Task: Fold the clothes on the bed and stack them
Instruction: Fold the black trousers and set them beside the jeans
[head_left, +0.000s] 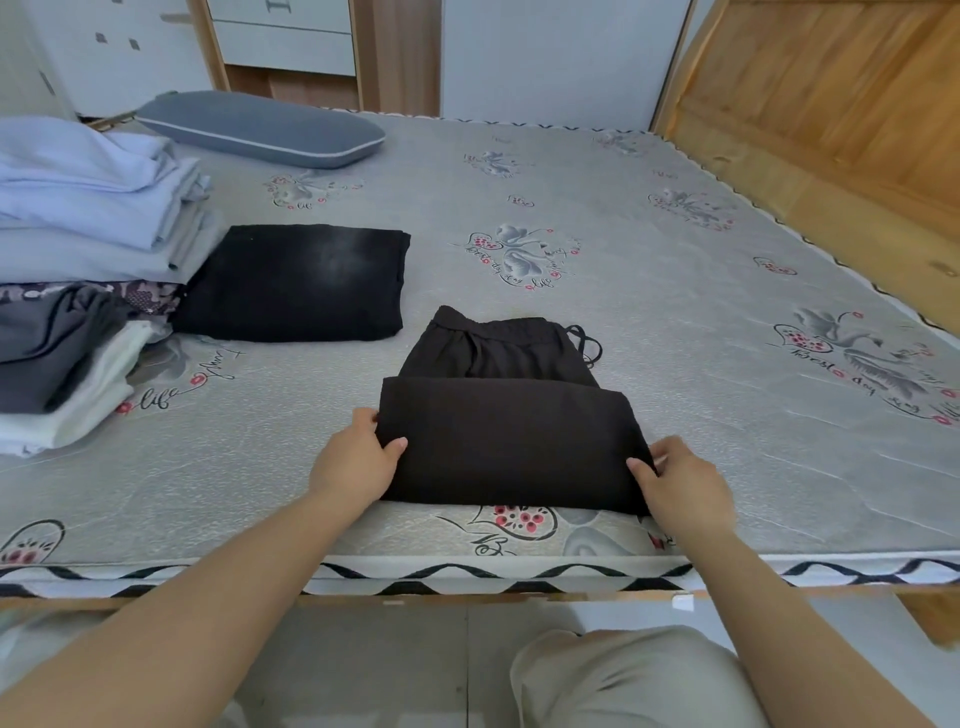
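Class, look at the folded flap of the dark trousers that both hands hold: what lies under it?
Under the folded flap lies the rest of the dark trousers; only the waistband and drawstring show beyond it. The covered part and mattress beneath are hidden.

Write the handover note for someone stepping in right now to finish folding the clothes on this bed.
Left hand and right hand each pinch a near side edge of the dark trousers.
The trousers lie near the mattress front edge, lower part folded up, waistband uncovered.
Done: folded black garment lies at left, beside the piles of clothes.
Left: finish the fold, then stack the trousers, probably on the black garment.
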